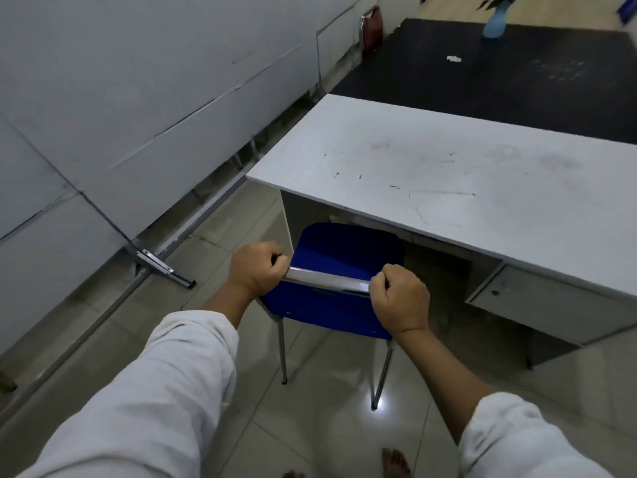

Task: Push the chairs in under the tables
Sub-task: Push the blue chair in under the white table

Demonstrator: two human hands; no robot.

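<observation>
A blue chair (339,250) with chrome legs stands in front of a white desk (431,167), its seat front partly under the desk's near edge. My left hand (256,269) grips the left end of the chair's chrome top rail. My right hand (401,298) grips the rail's right end. Both fists are closed around the bar. The chair's two rear legs rest on the tiled floor; the front legs are hidden under the desk.
The desk has a drawer unit (537,305) at the right of the knee space. A grey partition wall (120,115) with metal feet (165,269) runs along the left. A black table (517,74) with a blue vase (494,22) stands behind. My bare foot (396,462) is below.
</observation>
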